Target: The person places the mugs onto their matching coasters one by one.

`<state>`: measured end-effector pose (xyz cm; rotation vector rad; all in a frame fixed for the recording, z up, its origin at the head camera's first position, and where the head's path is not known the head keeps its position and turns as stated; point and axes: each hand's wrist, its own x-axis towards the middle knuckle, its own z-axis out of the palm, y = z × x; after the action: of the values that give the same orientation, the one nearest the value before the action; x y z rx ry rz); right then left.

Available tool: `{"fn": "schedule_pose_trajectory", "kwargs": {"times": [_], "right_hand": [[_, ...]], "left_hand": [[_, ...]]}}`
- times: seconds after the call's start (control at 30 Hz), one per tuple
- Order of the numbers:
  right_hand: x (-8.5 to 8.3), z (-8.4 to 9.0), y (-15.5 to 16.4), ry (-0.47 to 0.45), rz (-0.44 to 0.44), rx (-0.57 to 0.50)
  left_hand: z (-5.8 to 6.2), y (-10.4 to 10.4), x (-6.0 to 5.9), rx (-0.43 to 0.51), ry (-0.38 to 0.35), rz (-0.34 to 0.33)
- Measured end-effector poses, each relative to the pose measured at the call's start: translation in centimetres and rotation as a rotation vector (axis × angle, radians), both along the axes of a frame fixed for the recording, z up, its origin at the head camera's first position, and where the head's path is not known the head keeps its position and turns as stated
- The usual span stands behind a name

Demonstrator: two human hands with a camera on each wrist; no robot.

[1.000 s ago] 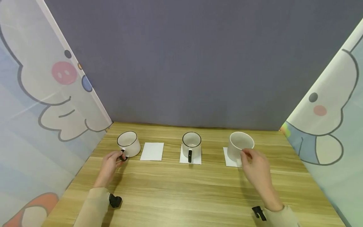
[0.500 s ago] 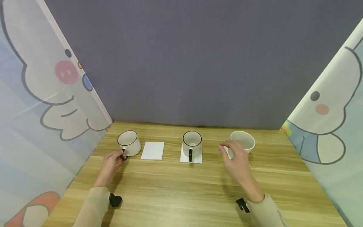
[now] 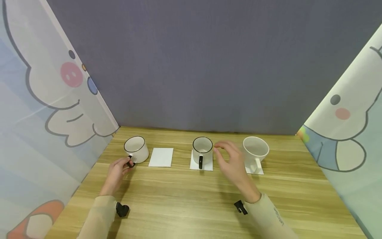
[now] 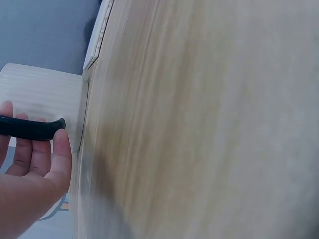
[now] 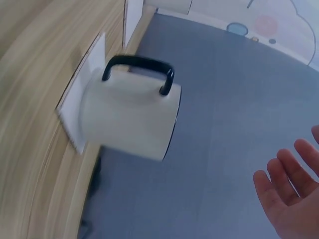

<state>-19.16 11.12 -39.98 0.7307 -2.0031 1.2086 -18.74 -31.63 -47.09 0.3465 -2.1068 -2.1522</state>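
At the left of the table stands a white mug with a black rim (image 3: 140, 154). My left hand (image 3: 115, 173) grips its black handle (image 4: 32, 129), fingers curled behind it and thumb at its end. My right hand (image 3: 234, 164) hovers between the other two mugs, holding nothing, its fingers loosely bent. Its fingertips come close to the right side of the middle mug (image 3: 202, 153), also white with a black rim, whose black handle (image 5: 142, 62) faces me. To that hand's right is a larger all-white mug (image 3: 253, 152) with its handle toward me.
A bare white square coaster (image 3: 161, 157) lies just right of the left mug. Other white coasters sit under the middle mug (image 3: 209, 166) and the all-white mug (image 3: 261, 171). Behind the wooden table (image 3: 179, 199) rises a grey partition (image 3: 191, 66), with cartoon-printed curtains on both sides.
My right hand has left the all-white mug's handle and moved left toward the middle mug, its fingers loosening. My left hand stays on the left mug's handle.
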Motion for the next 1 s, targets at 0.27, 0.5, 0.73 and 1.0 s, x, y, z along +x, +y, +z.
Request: {"fn": "schedule_pose_trajectory", "kwargs": {"times": [0.27, 0.5, 0.73, 1.0], "right_hand": [[-0.2, 0.4, -1.6, 0.029, 0.038, -0.011], [-0.4, 1.2, -3.1, -0.015, 0.058, -0.039], [-0.8, 1.7, -4.9, -0.022, 0.121, -0.075], [-1.6, 1.9, -6.8, -0.006, 0.178, -0.112]], "left_hand": [[0.1, 0.1, 0.0, 0.001, -0.009, 0.007], [-0.1, 0.0, -0.2, 0.005, -0.017, 0.012], [0.1, 0.0, -0.1, 0.005, -0.027, 0.011], [-0.2, -0.1, -0.3, -0.008, -0.024, 0.022]]}}
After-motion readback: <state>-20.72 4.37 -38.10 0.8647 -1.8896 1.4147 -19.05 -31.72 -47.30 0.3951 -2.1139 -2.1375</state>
